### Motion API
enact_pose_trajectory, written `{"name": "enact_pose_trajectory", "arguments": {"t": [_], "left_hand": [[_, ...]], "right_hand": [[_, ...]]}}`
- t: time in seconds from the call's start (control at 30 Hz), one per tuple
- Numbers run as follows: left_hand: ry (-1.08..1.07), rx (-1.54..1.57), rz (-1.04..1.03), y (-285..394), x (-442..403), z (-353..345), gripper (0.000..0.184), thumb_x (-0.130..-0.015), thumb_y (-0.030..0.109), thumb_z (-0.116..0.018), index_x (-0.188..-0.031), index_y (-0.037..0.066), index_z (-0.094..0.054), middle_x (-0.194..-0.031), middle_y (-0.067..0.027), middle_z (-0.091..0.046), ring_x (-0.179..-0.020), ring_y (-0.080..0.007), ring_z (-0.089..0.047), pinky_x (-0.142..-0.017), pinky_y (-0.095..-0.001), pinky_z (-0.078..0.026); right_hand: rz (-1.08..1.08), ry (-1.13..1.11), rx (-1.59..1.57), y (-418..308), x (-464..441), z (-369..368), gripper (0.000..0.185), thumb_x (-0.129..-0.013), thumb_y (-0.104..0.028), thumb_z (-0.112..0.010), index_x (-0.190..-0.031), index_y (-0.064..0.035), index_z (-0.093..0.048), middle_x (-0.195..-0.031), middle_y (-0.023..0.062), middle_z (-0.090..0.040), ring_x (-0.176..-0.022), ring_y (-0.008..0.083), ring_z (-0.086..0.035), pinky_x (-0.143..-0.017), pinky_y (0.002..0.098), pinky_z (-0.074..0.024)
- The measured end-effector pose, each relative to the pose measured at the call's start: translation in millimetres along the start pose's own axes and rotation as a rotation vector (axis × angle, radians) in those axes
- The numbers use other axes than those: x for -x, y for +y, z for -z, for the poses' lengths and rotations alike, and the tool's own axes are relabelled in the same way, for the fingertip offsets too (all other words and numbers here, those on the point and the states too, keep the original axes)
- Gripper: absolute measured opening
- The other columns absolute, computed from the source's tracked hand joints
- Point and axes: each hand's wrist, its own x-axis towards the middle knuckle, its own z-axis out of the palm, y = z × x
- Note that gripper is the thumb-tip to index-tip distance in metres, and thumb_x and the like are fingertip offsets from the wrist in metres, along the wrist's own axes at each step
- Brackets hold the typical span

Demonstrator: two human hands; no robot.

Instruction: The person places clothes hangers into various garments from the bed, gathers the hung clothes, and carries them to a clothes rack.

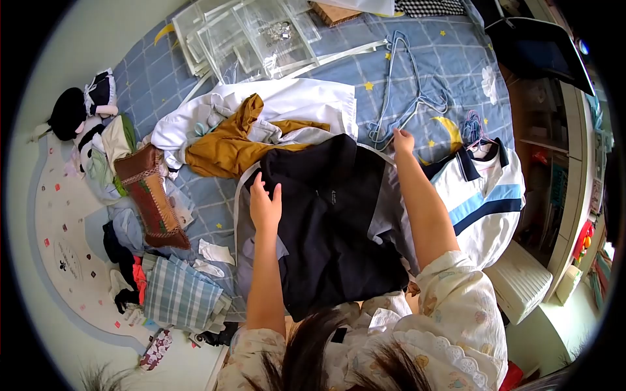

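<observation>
A black jacket with grey sleeves and side panels (pixel 319 221) lies spread on the bed in front of me, its collar pointing away. My left hand (pixel 266 203) is over the jacket's left shoulder, fingers apart and nothing in them. Beyond the jacket's right shoulder, my right hand (pixel 403 141) is closed with thumb and fingers pinched at the lower end of a light blue clothes hanger (pixel 390 85). The hanger and at least one more beside it lie on the blue checked bedspread (pixel 456 65).
To the right lies a white, blue and navy shirt (pixel 486 189) with several small hangers (pixel 475 127) at its collar. Mustard clothing (pixel 222 146) and a white garment (pixel 306 101) lie behind the jacket. Clear plastic panels (pixel 248 39), a brown cushion (pixel 153 195) and folded plaid cloth (pixel 182 293) surround these.
</observation>
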Motion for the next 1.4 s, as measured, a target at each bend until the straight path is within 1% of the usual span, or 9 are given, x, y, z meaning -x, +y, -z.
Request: {"name": "enact_pose_trajectory", "arguments": {"t": [0.1, 0.17, 0.3, 0.43, 0.53, 0.7, 0.87, 1.13, 1.4], "left_hand": [[0.028, -0.177, 0.017, -3, -26, -24, 0.063, -0.081, 0.046, -0.063, -0.125, 0.006, -0.043, -0.114, -0.0152, -0.056, -0.098, -0.0348, -0.058, -0.079, -0.0442, -0.048], [0.018, -0.263, 0.073, 15, -36, -24, 0.06, -0.081, 0.047, -0.063, -0.119, 0.004, -0.044, -0.116, -0.0166, -0.056, -0.1, -0.0374, -0.057, -0.079, -0.0464, -0.048], [-0.1, -0.357, 0.139, 13, -58, -29, 0.056, -0.083, 0.049, -0.057, -0.111, 0.002, -0.045, -0.108, -0.0233, -0.06, -0.098, -0.0418, -0.058, -0.08, -0.0494, -0.046], [-0.027, -0.334, -0.025, -9, -68, -24, 0.028, -0.086, 0.025, -0.059, -0.097, -0.001, -0.058, -0.095, -0.024, -0.063, -0.09, -0.0417, -0.059, -0.077, -0.0475, -0.047], [0.099, -0.273, -0.159, -21, -56, -20, 0.021, -0.088, 0.017, -0.056, -0.097, -0.001, -0.059, -0.094, -0.0215, -0.064, -0.088, -0.041, -0.059, -0.076, -0.0446, -0.047], [0.157, 0.163, 0.321, -40, -28, -30, 0.033, -0.092, 0.015, -0.044, -0.116, -0.007, -0.05, -0.115, -0.0278, -0.055, -0.107, -0.0419, -0.052, -0.091, -0.041, -0.041], [0.198, 0.282, 0.185, 10, 46, -12, 0.036, -0.093, 0.019, -0.037, -0.118, -0.004, -0.046, -0.114, -0.0257, -0.055, -0.106, -0.0404, -0.051, -0.089, -0.0424, -0.039], [0.341, 0.069, -0.124, 38, 140, 68, 0.024, -0.086, 0.025, -0.063, -0.096, 0.005, -0.056, -0.085, -0.0164, -0.065, -0.082, -0.0368, -0.062, -0.071, -0.0414, -0.047], [0.452, -0.091, -0.278, 66, 237, 153, 0.026, -0.092, 0.028, -0.053, -0.09, 0.003, -0.054, -0.083, -0.0187, -0.06, -0.079, -0.0411, -0.056, -0.064, -0.0467, -0.043]], "right_hand": [[0.044, 0.181, 0.131, -2, -8, -12, 0.036, -0.073, -0.033, -0.076, -0.072, -0.0005, -0.061, -0.067, 0.0079, -0.061, -0.054, 0.0206, -0.057, -0.051, 0.0372, -0.046], [-0.081, 0.128, 0.365, -77, 42, 9, 0.046, -0.07, -0.039, -0.075, -0.09, -0.0003, -0.059, -0.088, 0.0183, -0.066, -0.085, 0.0331, -0.064, -0.079, 0.0394, -0.0487], [0.024, 0.026, 0.659, -124, 71, 37, 0.035, -0.078, -0.029, -0.056, -0.091, 0.0021, -0.063, -0.095, 0.0246, -0.064, -0.092, 0.0415, -0.061, -0.082, 0.0458, -0.0489], [0.08, 0.127, 0.696, -115, 63, 64, 0.029, -0.084, -0.025, -0.051, -0.084, 0.0009, -0.065, -0.086, 0.0233, -0.066, -0.089, 0.0396, -0.063, -0.079, 0.0467, -0.0496], [0.059, 0.18, 0.242, -73, 37, 88, 0.024, -0.085, -0.02, -0.052, -0.083, -0.0001, -0.064, -0.08, 0.0205, -0.066, -0.082, 0.0361, -0.064, -0.073, 0.0431, -0.0504], [0.486, 0.327, 0.011, -89, 89, 141, 0.02, -0.091, -0.014, -0.051, -0.087, -0.0005, -0.065, -0.071, 0.0116, -0.063, -0.06, 0.0221, -0.058, -0.059, 0.0335, -0.0453], [-0.215, 0.033, -0.883, -125, 162, 204, 0.017, -0.096, -0.019, -0.049, -0.092, -0.0053, -0.058, -0.052, -0.0054, -0.026, -0.038, 0.0061, -0.024, -0.035, 0.0232, -0.0168], [0.309, -0.209, 0.001, -97, 295, 343, 0.044, -0.095, -0.032, -0.05, -0.062, -0.0022, -0.051, -0.052, -0.0023, -0.04, -0.049, 0.0081, -0.034, -0.045, 0.0274, -0.0275], [0.791, -0.298, 0.339, -129, 416, 448, 0.037, -0.089, -0.018, -0.06, -0.062, 0.0004, -0.044, -0.051, 0.0136, -0.039, -0.046, 0.0248, -0.031, -0.045, 0.0345, -0.0326]]}}
